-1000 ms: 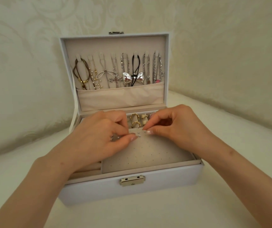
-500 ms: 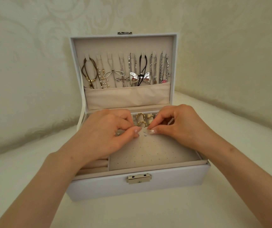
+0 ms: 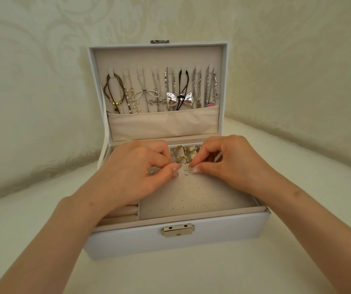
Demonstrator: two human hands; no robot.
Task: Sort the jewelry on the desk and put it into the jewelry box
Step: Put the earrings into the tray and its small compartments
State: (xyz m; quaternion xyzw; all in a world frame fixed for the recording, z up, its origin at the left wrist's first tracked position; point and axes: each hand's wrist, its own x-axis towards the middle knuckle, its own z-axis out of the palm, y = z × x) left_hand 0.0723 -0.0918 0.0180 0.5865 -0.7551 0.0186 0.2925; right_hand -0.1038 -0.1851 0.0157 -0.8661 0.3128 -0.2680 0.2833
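Both left hand (image 3: pixel 136 172) and right hand (image 3: pixel 229 164) pinch the earring pad (image 3: pixel 191 200), studs (image 3: pixel 185 173) lying between them.

Pretty soft, even light with a warm yellowish cast, no harsh shadows, just a faint one under the jewelry box (image 3: pixel 176 240) around 6 o'clock. Little glare spots on the silver bow pendant (image 3: pixel 178 100) up near 12. Fisheye bending toward 3 and 9 o'clock, and the detail's slightly soft all over.
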